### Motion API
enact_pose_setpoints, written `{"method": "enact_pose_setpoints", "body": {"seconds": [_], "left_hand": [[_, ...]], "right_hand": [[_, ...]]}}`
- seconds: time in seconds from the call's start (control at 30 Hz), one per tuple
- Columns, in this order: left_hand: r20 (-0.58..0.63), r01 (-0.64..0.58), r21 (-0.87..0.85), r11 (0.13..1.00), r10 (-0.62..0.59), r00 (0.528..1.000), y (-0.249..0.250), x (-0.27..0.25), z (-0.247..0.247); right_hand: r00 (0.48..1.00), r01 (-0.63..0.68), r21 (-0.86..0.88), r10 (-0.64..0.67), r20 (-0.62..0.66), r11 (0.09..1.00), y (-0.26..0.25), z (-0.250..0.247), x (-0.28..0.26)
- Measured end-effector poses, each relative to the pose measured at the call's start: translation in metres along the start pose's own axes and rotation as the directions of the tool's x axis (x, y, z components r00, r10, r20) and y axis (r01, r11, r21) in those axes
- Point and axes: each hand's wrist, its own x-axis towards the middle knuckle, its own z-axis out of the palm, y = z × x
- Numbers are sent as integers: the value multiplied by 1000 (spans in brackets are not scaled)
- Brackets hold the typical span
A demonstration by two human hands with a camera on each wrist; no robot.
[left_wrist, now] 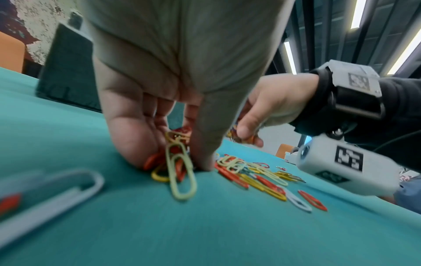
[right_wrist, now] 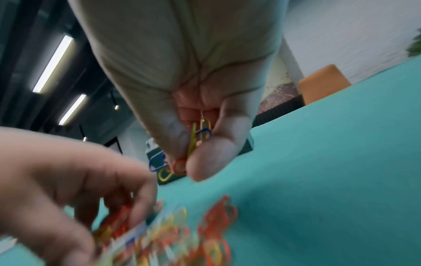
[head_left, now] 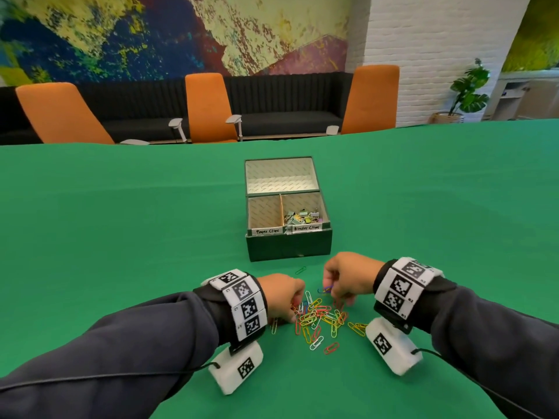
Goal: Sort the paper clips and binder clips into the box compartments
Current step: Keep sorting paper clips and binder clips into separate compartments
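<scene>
A heap of coloured paper clips (head_left: 317, 320) lies on the green cloth between my hands. My left hand (head_left: 282, 296) is curled at the heap's left edge, its fingers and thumb gathering several red and yellow clips (left_wrist: 175, 162) against the cloth. My right hand (head_left: 343, 278), just above the heap, pinches a small bunch of blue, yellow and red clips (right_wrist: 182, 154). Beyond stands the dark green box (head_left: 289, 246). Its right compartment, labelled Binder Clips, holds binder clips (head_left: 302, 217). The left one, labelled Paper Clips (head_left: 264, 211), looks bare.
One green paper clip (head_left: 300, 270) lies alone just in front of the box. The box lid (head_left: 279, 176) stands open behind the compartments. Orange chairs (head_left: 208, 107) and a dark sofa line the table's far edge. Green cloth spreads wide on both sides.
</scene>
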Motion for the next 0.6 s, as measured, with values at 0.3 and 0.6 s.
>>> {"method": "enact_pose_setpoints", "body": {"seconds": [0.3,0.6], "left_hand": [[-90,-25,-484,875,-22,996,-25,-5,-3],[-312,-187,-889,418,-256,915,-75,-38,4]], "right_hand": [[991,131,413,-127,-38,901,-3,-31,9],[984,179,619,-137,-115,765,-61,-58,49]]}}
